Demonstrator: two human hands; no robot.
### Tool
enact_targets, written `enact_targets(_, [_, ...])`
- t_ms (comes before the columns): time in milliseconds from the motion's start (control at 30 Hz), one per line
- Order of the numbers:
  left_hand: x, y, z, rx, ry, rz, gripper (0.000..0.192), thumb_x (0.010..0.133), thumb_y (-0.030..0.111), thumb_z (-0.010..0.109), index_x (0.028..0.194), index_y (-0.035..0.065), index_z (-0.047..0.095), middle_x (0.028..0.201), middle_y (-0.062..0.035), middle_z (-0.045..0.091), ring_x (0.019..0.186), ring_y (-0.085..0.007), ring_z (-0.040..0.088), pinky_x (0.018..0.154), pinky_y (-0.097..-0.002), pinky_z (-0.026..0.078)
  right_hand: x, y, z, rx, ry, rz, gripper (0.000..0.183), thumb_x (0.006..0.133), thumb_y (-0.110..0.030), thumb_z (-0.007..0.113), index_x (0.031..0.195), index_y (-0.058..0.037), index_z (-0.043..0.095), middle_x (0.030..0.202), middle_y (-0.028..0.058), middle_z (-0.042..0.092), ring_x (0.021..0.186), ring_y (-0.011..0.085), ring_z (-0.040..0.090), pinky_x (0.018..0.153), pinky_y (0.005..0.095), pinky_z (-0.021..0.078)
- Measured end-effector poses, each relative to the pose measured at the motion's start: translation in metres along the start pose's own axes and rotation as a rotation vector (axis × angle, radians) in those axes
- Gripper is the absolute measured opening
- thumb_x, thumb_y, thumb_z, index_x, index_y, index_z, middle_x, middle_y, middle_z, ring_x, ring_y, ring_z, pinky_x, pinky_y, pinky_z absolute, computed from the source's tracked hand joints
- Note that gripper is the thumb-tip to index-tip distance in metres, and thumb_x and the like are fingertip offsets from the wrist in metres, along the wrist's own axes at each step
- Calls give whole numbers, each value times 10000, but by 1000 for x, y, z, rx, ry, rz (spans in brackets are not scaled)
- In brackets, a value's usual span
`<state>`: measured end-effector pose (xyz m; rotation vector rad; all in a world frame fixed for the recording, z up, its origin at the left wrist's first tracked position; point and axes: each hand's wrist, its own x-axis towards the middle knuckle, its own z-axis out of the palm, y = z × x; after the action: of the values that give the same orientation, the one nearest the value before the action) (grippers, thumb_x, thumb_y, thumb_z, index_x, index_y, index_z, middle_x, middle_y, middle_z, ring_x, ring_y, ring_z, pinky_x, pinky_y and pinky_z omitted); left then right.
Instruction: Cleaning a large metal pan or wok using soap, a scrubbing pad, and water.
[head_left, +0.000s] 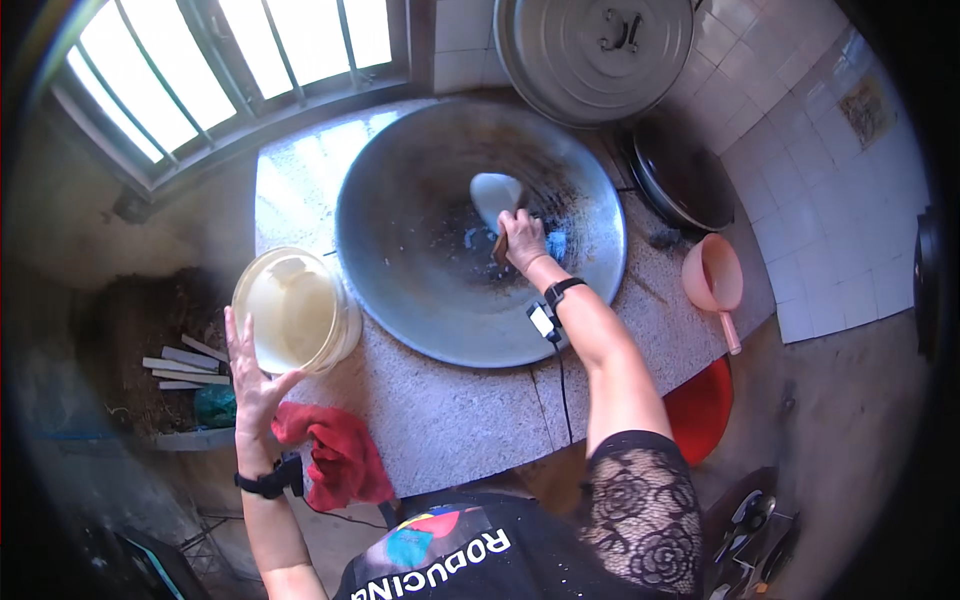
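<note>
A wide metal wok (420, 315) is set into a speckled stone-like counter. Inside it, my right hand (523, 238) grips the short wooden handle of a spatula-like tool (496, 193) with a broad, pale blade. Dark brown residue and small wet patches mark the wok's middle. To the left stands a cream plastic bucket (349, 330); whether it holds liquid I cannot tell. My left hand (256, 382) is at the bucket's near-left side, fingers spread and thumb by the rim. Just below that hand, a red cloth (341, 457) lies crumpled over the counter's edge.
Behind the wok, a large metal lid (592, 60) leans on the tiled wall. A dark pan or lid (679, 169) and a pink dipper (709, 277) are at the right. Below the counter's right edge is a red basin (701, 412). Wood strips (187, 364) lie left.
</note>
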<state>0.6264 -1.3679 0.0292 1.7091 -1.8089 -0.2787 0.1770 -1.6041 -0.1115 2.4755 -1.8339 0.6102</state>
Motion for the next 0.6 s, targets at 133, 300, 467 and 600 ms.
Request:
enact_targets(133, [3, 6, 1, -33, -25, -28, 1103, 606, 535, 833, 1476, 56, 355, 1600, -191, 118, 1459, -367, 202, 1161, -465, 256, -5, 62, 45, -492, 66, 49, 117, 859, -150, 547, 966, -142, 594, 1227, 354, 520, 1069, 404, 573, 864, 453, 460])
enact_targets(300, [-4, 4, -7, 20, -26, -67, 1106, 588, 454, 864, 1487, 79, 339, 1601, -191, 118, 1471, -370, 163, 1176, -471, 225, -53, -31, 60, -277, -211, -286, 158, 820, -186, 609, 956, -106, 604, 1069, 323, 618, 919, 379, 655, 832, 456, 492])
enact_targets(467, [-1, 3, -1, -43, -27, -56, 1099, 585, 457, 867, 1481, 79, 353, 1599, -199, 122, 1467, -376, 172, 1172, -469, 229, -37, -58, -15, 1347, -368, 732, 159, 803, 10, 546, 812, -140, 495, 781, 49, 663, 739, 200, 715, 557, 260, 538])
enact_targets(600, [0, -2, 2, -28, 16, -17, 1094, 583, 463, 866, 1474, 77, 364, 1594, -207, 135, 1459, -377, 198, 1164, -466, 251, -30, -95, -120, 1710, -407, 801, 201, 846, 5, 547, 850, -174, 456, 888, 87, 680, 776, 167, 728, 530, 191, 518])
